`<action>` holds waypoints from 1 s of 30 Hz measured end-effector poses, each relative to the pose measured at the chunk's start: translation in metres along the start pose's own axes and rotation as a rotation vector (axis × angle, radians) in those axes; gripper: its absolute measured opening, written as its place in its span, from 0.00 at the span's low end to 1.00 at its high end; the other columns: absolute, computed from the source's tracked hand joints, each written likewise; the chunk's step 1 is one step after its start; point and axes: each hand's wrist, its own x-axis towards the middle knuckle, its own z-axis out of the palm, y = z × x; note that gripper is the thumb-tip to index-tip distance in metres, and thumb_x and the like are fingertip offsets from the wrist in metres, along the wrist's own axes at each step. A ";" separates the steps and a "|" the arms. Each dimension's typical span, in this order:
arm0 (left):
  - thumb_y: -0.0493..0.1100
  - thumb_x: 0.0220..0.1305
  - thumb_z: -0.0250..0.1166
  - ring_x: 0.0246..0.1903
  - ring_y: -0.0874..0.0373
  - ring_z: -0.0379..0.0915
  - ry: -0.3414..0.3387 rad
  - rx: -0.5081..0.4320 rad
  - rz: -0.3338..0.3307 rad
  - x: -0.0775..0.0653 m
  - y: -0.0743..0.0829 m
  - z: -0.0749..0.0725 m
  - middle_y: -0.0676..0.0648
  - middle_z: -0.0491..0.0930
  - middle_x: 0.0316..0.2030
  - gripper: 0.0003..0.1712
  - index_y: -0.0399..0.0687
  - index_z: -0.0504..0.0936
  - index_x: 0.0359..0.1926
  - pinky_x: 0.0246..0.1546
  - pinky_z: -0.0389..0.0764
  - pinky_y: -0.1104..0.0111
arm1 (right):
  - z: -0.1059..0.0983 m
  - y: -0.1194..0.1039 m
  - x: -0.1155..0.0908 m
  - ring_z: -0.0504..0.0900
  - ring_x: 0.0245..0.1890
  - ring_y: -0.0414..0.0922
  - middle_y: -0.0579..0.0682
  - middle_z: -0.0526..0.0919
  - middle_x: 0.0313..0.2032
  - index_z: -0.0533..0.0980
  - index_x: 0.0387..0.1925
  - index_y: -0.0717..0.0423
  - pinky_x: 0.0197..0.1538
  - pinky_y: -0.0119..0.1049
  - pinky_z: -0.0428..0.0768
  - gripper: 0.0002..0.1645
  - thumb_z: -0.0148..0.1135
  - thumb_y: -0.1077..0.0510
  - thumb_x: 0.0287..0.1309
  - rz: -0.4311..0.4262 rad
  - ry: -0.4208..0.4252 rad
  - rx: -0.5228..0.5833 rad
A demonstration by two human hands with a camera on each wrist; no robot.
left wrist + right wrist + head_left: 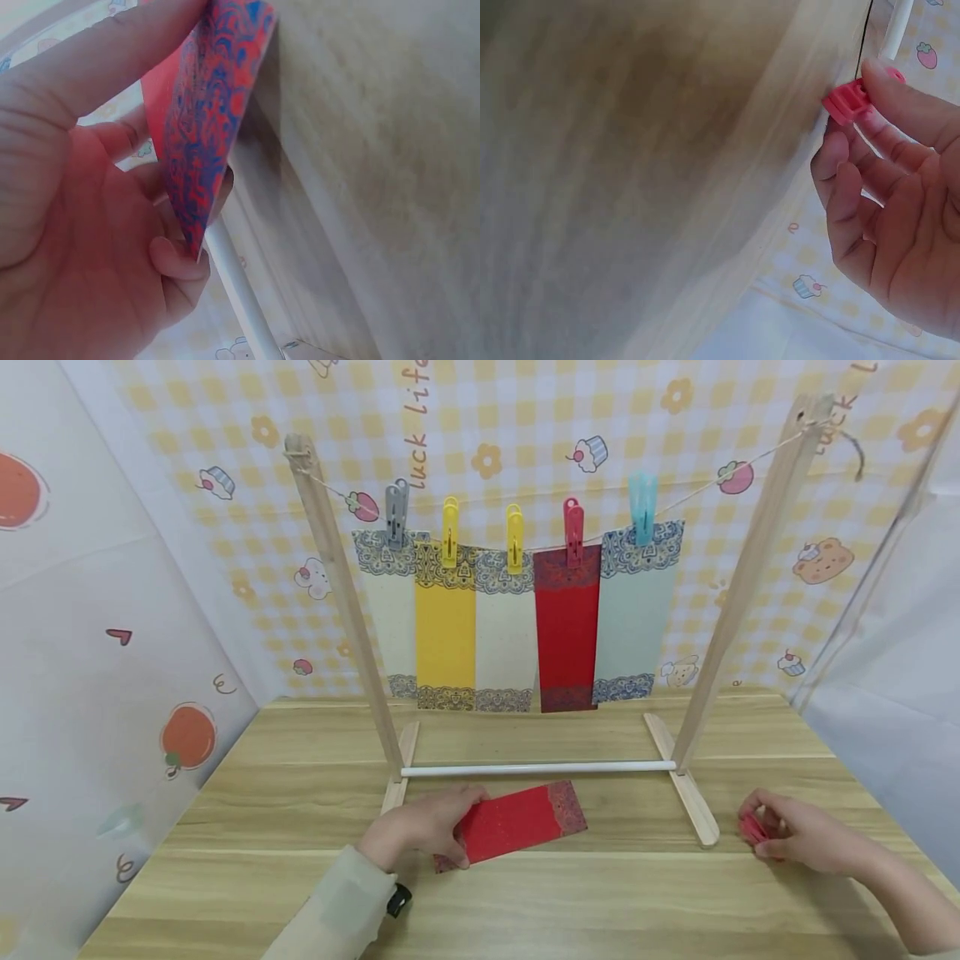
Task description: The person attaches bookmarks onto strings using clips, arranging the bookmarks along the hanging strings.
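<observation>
My left hand (429,825) pinches a red card with a patterned border (517,822) by its left end, just above the table in front of the white rod. In the left wrist view the thumb lies on one face of the card (214,112) and fingers are behind it. Over at the right, my right hand (813,837) holds a red clothespin (752,828) between thumb and fingers, beside the stand's right foot. The right wrist view shows that clothespin (847,100) close to the tabletop.
A wooden stand with two posts (348,610) carries a string. From it hang several patterned cards, such as a yellow one (446,647) and a red one (567,635), under clothespins (514,539). A white rod (540,768) joins the posts low down. Behind hangs a checked cloth (487,410).
</observation>
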 end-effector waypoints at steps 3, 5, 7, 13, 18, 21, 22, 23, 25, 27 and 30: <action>0.29 0.49 0.76 0.30 0.61 0.78 -0.034 -0.104 0.014 -0.002 -0.001 0.000 0.54 0.76 0.40 0.35 0.53 0.73 0.57 0.25 0.83 0.68 | -0.001 -0.002 -0.001 0.67 0.25 0.27 0.41 0.73 0.28 0.69 0.48 0.66 0.25 0.29 0.68 0.21 0.67 0.62 0.58 -0.007 -0.002 -0.001; 0.28 0.50 0.74 0.31 0.60 0.78 -0.043 -0.140 0.024 -0.002 -0.001 -0.001 0.53 0.77 0.40 0.32 0.52 0.74 0.55 0.27 0.83 0.68 | -0.002 -0.005 -0.001 0.67 0.25 0.27 0.43 0.74 0.29 0.69 0.50 0.70 0.25 0.29 0.69 0.22 0.66 0.63 0.59 0.018 0.007 -0.012; 0.29 0.52 0.74 0.36 0.61 0.77 -0.034 -0.124 0.032 -0.003 0.001 -0.003 0.55 0.78 0.41 0.31 0.53 0.75 0.54 0.34 0.82 0.69 | -0.002 -0.008 -0.001 0.68 0.25 0.28 0.44 0.75 0.30 0.69 0.51 0.74 0.26 0.29 0.70 0.22 0.66 0.64 0.60 0.039 0.023 -0.029; 0.30 0.53 0.73 0.39 0.64 0.76 -0.014 -0.082 0.051 -0.006 0.007 -0.006 0.58 0.80 0.42 0.28 0.55 0.77 0.53 0.44 0.78 0.67 | -0.003 -0.009 0.000 0.71 0.25 0.28 0.44 0.76 0.30 0.72 0.48 0.74 0.25 0.29 0.72 0.19 0.65 0.66 0.59 0.017 0.057 -0.028; 0.31 0.56 0.71 0.38 0.66 0.76 -0.013 -0.059 0.084 -0.008 0.011 -0.007 0.59 0.81 0.41 0.23 0.57 0.77 0.50 0.46 0.76 0.66 | -0.002 -0.008 -0.001 0.72 0.25 0.28 0.46 0.75 0.30 0.71 0.47 0.76 0.24 0.29 0.73 0.17 0.63 0.70 0.59 -0.024 0.114 -0.026; 0.32 0.59 0.69 0.38 0.68 0.76 -0.011 -0.048 0.115 -0.008 0.013 -0.008 0.59 0.82 0.39 0.20 0.56 0.77 0.48 0.45 0.76 0.68 | -0.001 -0.008 -0.001 0.73 0.25 0.28 0.48 0.75 0.31 0.70 0.48 0.78 0.25 0.29 0.76 0.18 0.62 0.73 0.58 -0.045 0.158 -0.016; 0.32 0.59 0.69 0.37 0.68 0.76 -0.010 -0.046 0.128 -0.008 0.014 -0.008 0.59 0.83 0.39 0.19 0.55 0.77 0.48 0.45 0.76 0.69 | -0.001 -0.009 -0.001 0.73 0.25 0.28 0.48 0.75 0.31 0.70 0.49 0.79 0.25 0.29 0.77 0.19 0.62 0.74 0.58 -0.042 0.174 -0.016; 0.32 0.60 0.68 0.37 0.68 0.76 -0.009 -0.044 0.138 -0.007 0.014 -0.008 0.58 0.83 0.38 0.18 0.54 0.77 0.47 0.45 0.75 0.69 | -0.002 -0.010 -0.001 0.73 0.25 0.29 0.49 0.75 0.31 0.69 0.50 0.79 0.25 0.29 0.77 0.19 0.62 0.74 0.58 -0.028 0.181 -0.014; 0.32 0.61 0.67 0.36 0.69 0.76 -0.006 -0.035 0.152 -0.007 0.016 -0.008 0.58 0.83 0.38 0.17 0.54 0.77 0.48 0.44 0.75 0.70 | -0.003 -0.013 -0.001 0.73 0.25 0.29 0.51 0.76 0.32 0.69 0.52 0.80 0.26 0.30 0.77 0.20 0.61 0.74 0.59 0.003 0.200 -0.020; 0.34 0.63 0.67 0.36 0.69 0.75 0.001 -0.021 0.171 -0.006 0.017 -0.008 0.58 0.84 0.38 0.15 0.54 0.77 0.47 0.43 0.75 0.71 | -0.005 -0.017 0.000 0.74 0.25 0.30 0.53 0.77 0.34 0.68 0.54 0.79 0.26 0.30 0.77 0.21 0.60 0.72 0.61 0.059 0.207 -0.027; 0.35 0.65 0.66 0.34 0.69 0.75 0.024 0.007 0.203 -0.005 0.020 -0.007 0.58 0.84 0.37 0.13 0.53 0.78 0.47 0.41 0.76 0.73 | -0.007 -0.022 0.002 0.74 0.24 0.31 0.55 0.78 0.34 0.68 0.56 0.79 0.26 0.30 0.76 0.22 0.59 0.72 0.62 0.098 0.234 -0.030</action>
